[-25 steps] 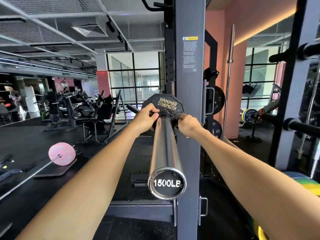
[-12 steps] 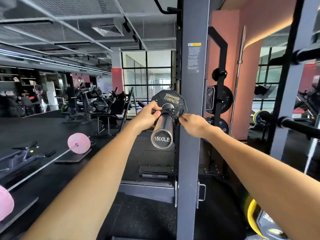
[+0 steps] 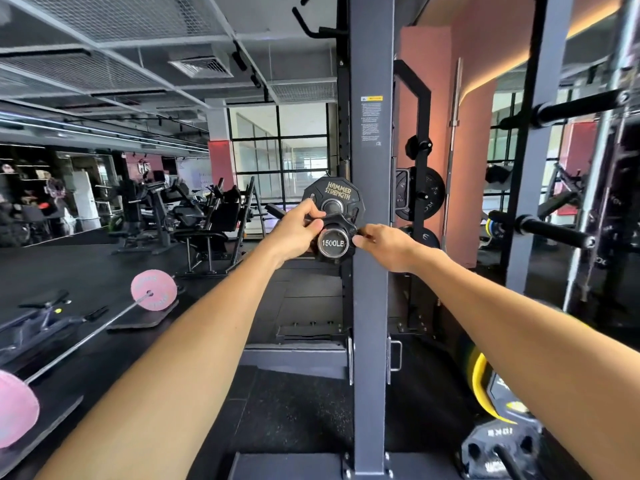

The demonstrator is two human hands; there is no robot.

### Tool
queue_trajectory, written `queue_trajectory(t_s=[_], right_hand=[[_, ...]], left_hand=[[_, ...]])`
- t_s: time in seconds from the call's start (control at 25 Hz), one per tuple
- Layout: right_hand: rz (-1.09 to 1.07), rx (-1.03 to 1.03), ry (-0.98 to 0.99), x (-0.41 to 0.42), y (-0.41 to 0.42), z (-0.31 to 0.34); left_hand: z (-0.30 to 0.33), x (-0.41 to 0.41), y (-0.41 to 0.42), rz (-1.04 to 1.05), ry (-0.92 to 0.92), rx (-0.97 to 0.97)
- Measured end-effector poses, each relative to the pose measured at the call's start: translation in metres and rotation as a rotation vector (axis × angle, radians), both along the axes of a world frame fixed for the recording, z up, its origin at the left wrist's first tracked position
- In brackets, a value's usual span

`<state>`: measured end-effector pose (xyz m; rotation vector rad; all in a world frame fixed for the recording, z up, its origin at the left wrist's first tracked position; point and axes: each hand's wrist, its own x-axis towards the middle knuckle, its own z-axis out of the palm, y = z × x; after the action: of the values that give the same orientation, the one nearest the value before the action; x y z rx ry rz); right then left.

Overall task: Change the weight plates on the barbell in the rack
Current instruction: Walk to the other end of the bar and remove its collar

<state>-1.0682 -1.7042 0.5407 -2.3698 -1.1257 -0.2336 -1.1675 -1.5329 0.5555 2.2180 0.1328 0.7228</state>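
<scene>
While both arms reach forward at chest height, the rack upright (image 3: 371,306) stands immediately beside the right hand, rising past it on the inner side. Beyond both hands, the black Hammer Strength plate (image 3: 337,194) sits loaded on the barbell sleeve (image 3: 333,242), whose end cap, marked 1500LB, faces the camera between the two hands. A black collar (image 3: 341,225) rides on the sleeve near its end, well clear of the plate. The left hand (image 3: 298,230) grips the collar from its side with curled fingers and thumb; the right hand (image 3: 384,242) pinches the collar's opposite edge with thumb and fingertips. Whether the clamp lever is released cannot be determined. Judgement: the step in hand is collar removal, early in the plate change, with the plate not yet drawn off. The next move calls for sliding the collar straight off the sleeve end, setting it aside, then taking the plate in both hands squarely to avoid binding.
</scene>
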Motion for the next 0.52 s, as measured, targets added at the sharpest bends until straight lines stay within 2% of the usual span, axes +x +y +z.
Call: queue_trajectory(t_s=[0.28,0.52], right_hand=[[0.041,0.052,0.024,-0.091,-0.038,0.004],[0.088,0.077,0.029,-0.169,-0.015,0.002]], left_hand=[[-0.001,-0.087,-0.033,-0.015,-0.036,0.028],[0.006,-0.168,-0.009,0.025,0.0,0.06]])
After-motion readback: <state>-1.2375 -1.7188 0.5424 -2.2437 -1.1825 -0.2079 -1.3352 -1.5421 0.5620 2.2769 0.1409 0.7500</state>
